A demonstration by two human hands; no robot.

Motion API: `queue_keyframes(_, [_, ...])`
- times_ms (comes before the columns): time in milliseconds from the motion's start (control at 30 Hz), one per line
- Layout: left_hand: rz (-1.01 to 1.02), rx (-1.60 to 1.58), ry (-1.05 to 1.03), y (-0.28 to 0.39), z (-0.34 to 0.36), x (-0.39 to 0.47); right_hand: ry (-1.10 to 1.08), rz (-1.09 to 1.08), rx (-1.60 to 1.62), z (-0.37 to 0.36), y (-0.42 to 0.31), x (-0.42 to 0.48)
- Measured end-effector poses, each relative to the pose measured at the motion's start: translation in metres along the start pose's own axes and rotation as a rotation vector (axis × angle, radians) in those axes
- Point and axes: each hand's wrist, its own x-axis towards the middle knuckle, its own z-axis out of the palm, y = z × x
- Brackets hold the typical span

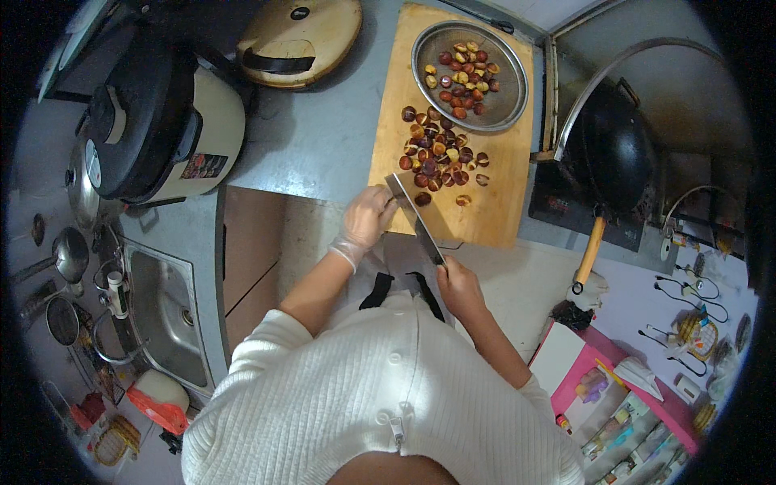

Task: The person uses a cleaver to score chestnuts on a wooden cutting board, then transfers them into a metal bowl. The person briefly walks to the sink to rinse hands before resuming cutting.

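My right hand (462, 288) grips the handle of a kitchen cleaver (419, 223), its broad blade slanting up and left over the near edge of a wooden cutting board (503, 206). My left hand (365, 219), in a clear plastic glove, is bent at the blade's far end; whether its fingers pinch anything is hidden. Just beyond the blade lies a heap of chestnuts (438, 147), many with their brown shells cut open to pale flesh. Single chestnuts (463, 200) lie nearer. A round metal mesh strainer (514, 91) on the board's far end holds more chestnuts (464, 77).
Left of the board stand an electric griddle (327, 36) and an electric pressure cooker (209, 139) on the grey counter (303, 139). A steel sink (159, 303) is set farther left. To the right, a black wok (612, 145) extends its wooden handle (589, 251) toward me.
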Motion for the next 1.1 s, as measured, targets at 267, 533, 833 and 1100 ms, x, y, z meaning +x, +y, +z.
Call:
queue_keyframes(267, [0.187,0.153,0.020,0.019,-0.008,0.004,0.174,0.210,0.087,0.007,0.022,-0.046])
queue_keyframes(533, [0.310,0.420,-0.101,0.031,0.033,0.025,0.223,0.190,0.116,0.022,0.027,-0.054])
queue_keyframes(833, [0.072,0.095,0.118,0.029,-0.012,0.005,0.232,0.213,0.145,0.038,0.023,-0.063])
queue_keyframes(1100, [-0.077,0.025,0.349,-0.019,-0.042,-0.008,0.326,0.148,0.118,0.036,-0.008,-0.055])
